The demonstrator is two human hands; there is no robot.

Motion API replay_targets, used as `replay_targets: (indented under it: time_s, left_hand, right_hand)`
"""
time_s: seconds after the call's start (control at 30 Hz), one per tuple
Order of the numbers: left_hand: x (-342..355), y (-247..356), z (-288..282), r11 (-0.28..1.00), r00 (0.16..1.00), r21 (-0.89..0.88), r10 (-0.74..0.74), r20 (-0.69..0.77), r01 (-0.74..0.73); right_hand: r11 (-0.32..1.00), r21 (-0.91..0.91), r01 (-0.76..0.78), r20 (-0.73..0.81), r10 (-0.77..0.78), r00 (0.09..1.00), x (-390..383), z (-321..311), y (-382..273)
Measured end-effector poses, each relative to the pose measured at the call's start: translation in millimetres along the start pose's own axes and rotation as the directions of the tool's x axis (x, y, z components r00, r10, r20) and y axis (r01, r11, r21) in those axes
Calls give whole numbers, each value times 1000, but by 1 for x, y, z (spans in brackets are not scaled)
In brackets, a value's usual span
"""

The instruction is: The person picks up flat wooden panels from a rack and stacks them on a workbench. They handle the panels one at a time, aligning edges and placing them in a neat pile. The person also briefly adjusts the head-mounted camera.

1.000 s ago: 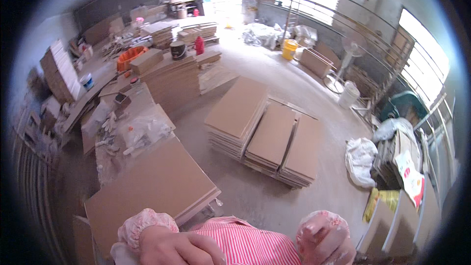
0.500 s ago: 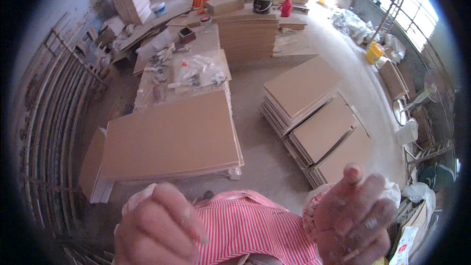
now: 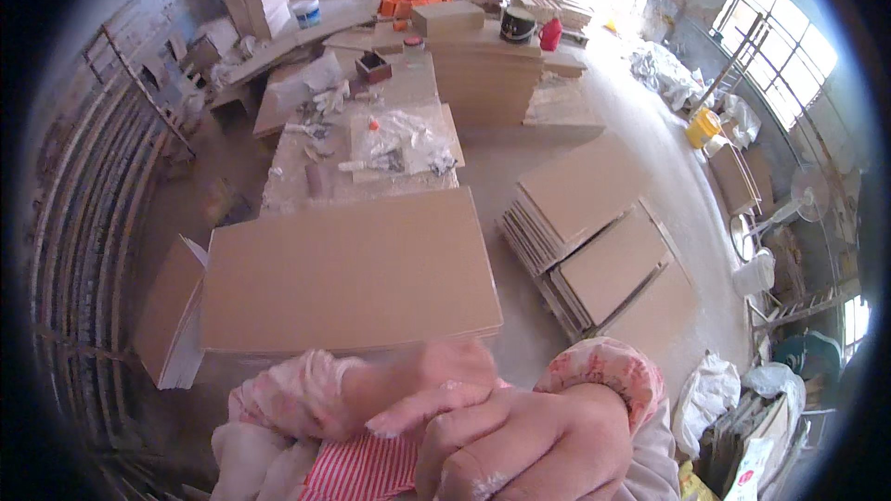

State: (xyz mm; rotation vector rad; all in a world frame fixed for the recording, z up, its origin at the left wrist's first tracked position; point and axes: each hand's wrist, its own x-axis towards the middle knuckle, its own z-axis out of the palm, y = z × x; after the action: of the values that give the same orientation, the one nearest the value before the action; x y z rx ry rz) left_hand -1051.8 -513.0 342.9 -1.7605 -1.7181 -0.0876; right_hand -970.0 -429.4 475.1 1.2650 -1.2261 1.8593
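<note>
My two hands meet low in the centre, in front of a red-and-white striped cloth (image 3: 357, 466) on my body. My right hand (image 3: 524, 441) is nearest, its fingers curled and pressed together with white powder on them; whatever they may hold is hidden. Behind it and crossing close by, my left hand (image 3: 422, 376) is smeared by motion, and its fingers do not show clearly. Both wrists come out of pale, red-patterned cuffs. Just beyond the hands lies a stack of large brown boards (image 3: 348, 269). More boards (image 3: 172, 320) lean at its left end.
Low stacks of brown boards (image 3: 594, 190) stand on the floor to the right. Farther back, a worktable carries crumpled clear plastic (image 3: 404, 139) and a small dark box (image 3: 374, 67). Long rails (image 3: 102, 250) line the left wall. A fan (image 3: 806, 195) and white sacks (image 3: 707, 399) are at the right.
My hands were apart, one on each side; now they have come together in the middle, the right in front of the left. The view has shifted slightly.
</note>
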Motion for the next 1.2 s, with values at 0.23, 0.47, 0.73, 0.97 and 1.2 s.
replay_targets:
  time_s: [0.23,0.47,0.73,0.97,1.2]
  left_hand:
    - [-8,-60,114,329,997,-942,-61,40,58]
    - [-30,-55,168,291,939,-893,-124,320,343]
    - [-17,-46,166,401,908,-821,-278,315,407]
    - [-5,-24,167,562,759,-510,-488,431,651]
    - [0,-14,168,525,581,-276,-606,543,805]
  right_hand:
    - [999,-34,-22,-379,8,925,32,9,76]
    - [996,88,-19,-417,54,907,10,-13,93]
    - [920,-116,-374,-139,357,924,-34,-65,1]
    - [785,-604,-141,81,237,968,-76,-75,-137]
    - [821,-571,-22,32,48,998,-98,-88,-214]
